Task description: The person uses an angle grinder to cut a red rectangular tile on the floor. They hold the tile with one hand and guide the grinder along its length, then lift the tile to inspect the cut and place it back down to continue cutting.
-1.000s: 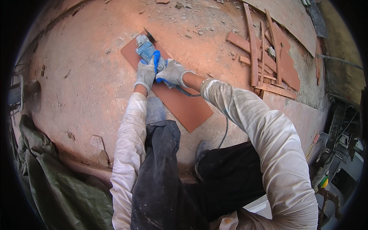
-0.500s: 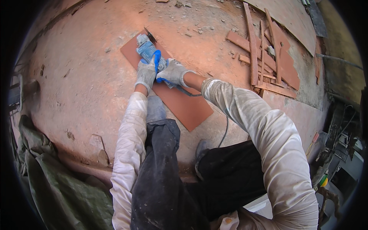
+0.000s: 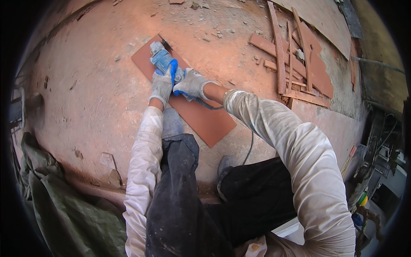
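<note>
Both my hands, in grey work gloves with blue palms, are closed around a blue angle grinder [image 3: 161, 59]. My left hand [image 3: 162, 83] grips the left side of its body, the blue thumb lying along it. My right hand [image 3: 192, 83] wraps the rear end, where a dark cord [image 3: 209, 105] leads away. The grinder's dark disc [image 3: 164, 42] stands on edge at the right long edge of a reddish-brown tile [image 3: 208, 124], near its far end. Whether the disc touches the tile I cannot make out. The tile lies slanted on the dusty floor, my left shoe [image 3: 172, 121] beside it.
Broken tile pieces and narrow cut strips [image 3: 280, 55] are heaped at the far right. Small rubble [image 3: 227, 31] is scattered beyond the tile. A dark green tarp [image 3: 64, 205] lies crumpled at the lower left. The cord runs down past my right shoe [image 3: 224, 167].
The grinder and both hands have shifted very slightly left in the picture, along with the tile and the surroundings. My grip looks the same.
</note>
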{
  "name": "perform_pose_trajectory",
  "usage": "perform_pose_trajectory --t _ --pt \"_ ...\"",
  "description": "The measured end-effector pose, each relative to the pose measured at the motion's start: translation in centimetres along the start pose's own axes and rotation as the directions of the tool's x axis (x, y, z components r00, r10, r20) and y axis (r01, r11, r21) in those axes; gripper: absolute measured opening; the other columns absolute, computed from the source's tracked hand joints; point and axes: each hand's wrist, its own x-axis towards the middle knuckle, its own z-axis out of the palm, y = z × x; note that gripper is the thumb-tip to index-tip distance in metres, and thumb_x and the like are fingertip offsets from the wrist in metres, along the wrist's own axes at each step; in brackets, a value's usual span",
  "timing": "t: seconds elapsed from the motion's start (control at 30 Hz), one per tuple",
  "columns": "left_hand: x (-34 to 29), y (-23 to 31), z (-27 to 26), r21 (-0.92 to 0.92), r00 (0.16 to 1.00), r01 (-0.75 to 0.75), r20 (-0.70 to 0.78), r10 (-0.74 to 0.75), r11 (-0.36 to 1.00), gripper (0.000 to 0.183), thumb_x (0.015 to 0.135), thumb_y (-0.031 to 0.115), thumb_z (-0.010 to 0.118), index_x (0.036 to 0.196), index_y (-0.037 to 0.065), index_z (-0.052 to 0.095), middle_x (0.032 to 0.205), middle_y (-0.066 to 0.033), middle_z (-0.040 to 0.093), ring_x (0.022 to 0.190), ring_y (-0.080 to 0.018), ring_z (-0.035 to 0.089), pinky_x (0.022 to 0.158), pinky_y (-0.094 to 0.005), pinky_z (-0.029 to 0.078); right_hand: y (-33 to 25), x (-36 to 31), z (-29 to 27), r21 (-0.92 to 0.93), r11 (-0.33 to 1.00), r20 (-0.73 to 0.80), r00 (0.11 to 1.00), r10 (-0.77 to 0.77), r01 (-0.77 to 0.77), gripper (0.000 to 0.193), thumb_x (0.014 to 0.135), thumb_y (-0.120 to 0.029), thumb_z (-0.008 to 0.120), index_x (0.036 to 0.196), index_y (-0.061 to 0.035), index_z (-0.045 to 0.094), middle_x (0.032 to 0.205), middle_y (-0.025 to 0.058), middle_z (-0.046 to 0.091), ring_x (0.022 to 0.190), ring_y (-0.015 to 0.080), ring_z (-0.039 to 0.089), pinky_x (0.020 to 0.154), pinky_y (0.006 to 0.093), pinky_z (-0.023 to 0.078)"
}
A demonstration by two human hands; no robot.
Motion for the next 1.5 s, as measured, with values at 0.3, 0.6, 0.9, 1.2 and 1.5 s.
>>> perform_pose_trajectory --t 0.3,0.6,0.9,1.2,1.5 --pt "-0.7 -0.4 0.1 0.048 1.0 -0.009 0.003 0.009 0.999 0.09 0.091 0.066 0.085 0.134 -0.012 0.068 0.13 -0.0266 0.077 0.119 -0.035 0.075 0.104 -0.0427 0.058 0.2 -0.9 0.1 -0.013 1.0 -0.026 1.0 0.007 -0.007 0.076 0.069 -0.04 0.09 0.119 0.0133 0.07 0.11 0.0315 0.079 0.1 0.0368 0.08 0.085 0.0435 0.064" --pt "-0.3 -2.2 0.6 0.092 0.999 -0.042 -0.011 0.043 0.995 0.09 0.091 0.068 0.084 0.13 -0.012 0.069 0.13 -0.0286 0.076 0.121 -0.0381 0.075 0.104 -0.0443 0.057 0.8 -1.9 0.2 0.039 0.999 -0.014 1.0 0.009 -0.008 0.07 0.068 -0.037 0.09 0.115 0.0113 0.07 0.094 0.0256 0.079 0.085 0.0327 0.08 0.074 0.0417 0.064" --pt "-2.3 -1.6 1.1 0.035 0.999 -0.044 0.014 0.044 0.998 0.089 0.092 0.068 0.083 0.13 -0.012 0.069 0.128 -0.0288 0.077 0.12 -0.0372 0.075 0.103 -0.0444 0.057 1.5 -2.2 0.4 0.097 0.995 0.039 0.999 0.029 -0.033 0.064 0.071 -0.031 0.09 0.115 0.01 0.067 0.091 0.0233 0.079 0.079 0.0305 0.08 0.066 0.0408 0.063" --pt "-2.6 -1.6 1.3 0.151 1.0 -0.012 -0.019 0.015 0.988 0.088 0.092 0.069 0.082 0.129 -0.01 0.069 0.127 -0.029 0.077 0.119 -0.0396 0.075 0.105 -0.0462 0.056 1.9 -3.0 0.3 0.039 0.999 0.017 1.0 0.002 -0.003 0.068 0.072 -0.032 0.09 0.118 0.0113 0.065 0.09 0.0232 0.079 0.077 0.0307 0.08 0.066 0.0411 0.063" --pt "-3.8 -1.5 1.5 0.156 0.999 -0.022 -0.036 0.028 0.987 0.093 0.091 0.073 0.081 0.131 -0.011 0.068 0.13 -0.0295 0.076 0.12 -0.0416 0.074 0.106 -0.0478 0.056 2.9 -3.0 0.4 0.075 0.997 0.046 0.999 0.017 -0.02 0.073 0.07 -0.036 0.09 0.118 0.013 0.065 0.096 0.0278 0.079 0.088 0.0346 0.081 0.075 0.0425 0.064"
